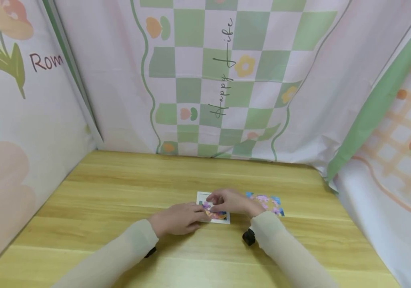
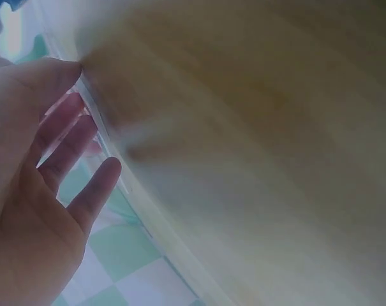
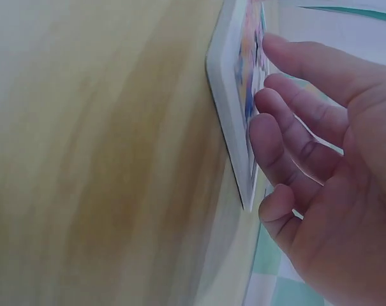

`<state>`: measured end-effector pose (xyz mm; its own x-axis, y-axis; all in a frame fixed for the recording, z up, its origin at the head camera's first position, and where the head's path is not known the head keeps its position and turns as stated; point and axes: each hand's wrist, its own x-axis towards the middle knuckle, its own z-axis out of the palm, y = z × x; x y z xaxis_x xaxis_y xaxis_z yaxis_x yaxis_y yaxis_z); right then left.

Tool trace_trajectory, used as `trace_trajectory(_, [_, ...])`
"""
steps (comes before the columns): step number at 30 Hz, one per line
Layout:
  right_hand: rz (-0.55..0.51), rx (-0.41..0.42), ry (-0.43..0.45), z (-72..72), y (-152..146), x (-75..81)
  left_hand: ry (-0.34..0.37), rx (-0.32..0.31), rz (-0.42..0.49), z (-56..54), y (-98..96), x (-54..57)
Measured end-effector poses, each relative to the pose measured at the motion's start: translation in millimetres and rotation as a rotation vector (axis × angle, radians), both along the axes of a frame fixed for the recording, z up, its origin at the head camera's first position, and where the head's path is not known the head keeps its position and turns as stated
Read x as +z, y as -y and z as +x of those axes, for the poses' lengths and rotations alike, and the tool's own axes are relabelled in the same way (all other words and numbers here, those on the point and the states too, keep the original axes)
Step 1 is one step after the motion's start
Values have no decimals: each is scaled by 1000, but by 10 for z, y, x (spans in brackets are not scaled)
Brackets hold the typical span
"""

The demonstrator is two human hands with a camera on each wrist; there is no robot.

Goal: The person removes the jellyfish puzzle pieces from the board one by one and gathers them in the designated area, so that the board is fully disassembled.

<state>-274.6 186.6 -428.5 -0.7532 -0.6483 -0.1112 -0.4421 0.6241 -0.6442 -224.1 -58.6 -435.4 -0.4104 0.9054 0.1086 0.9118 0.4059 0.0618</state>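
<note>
Right hand (image 1: 231,201) arches over white-bordered board (image 1: 202,196)

Thumb and fingertips stand apart as the right hand leans across from the board's right side, bent fingers at its coloured picture; whether all the tips touch cannot be told. Left hand (image 1: 177,219) comes from the board's left, relaxed fingers apart and reaching over its near-left part. Right of the board, on the wooden counter (image 1: 126,188), lies a colourful cluster (image 1: 273,203), partly behind the right wrist. Well beyond the board hangs a green-and-white checked cloth (image 1: 216,76).
</note>
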Motion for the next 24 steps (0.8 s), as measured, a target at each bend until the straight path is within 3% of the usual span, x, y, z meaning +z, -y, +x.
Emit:
trace_trajectory(10, [-44,41,45,9,79,0,-22,-39,35,5,45,-25])
trace_trajectory(24, [-44,16,62,18,106,6,67,34,-50,20,39,-9])
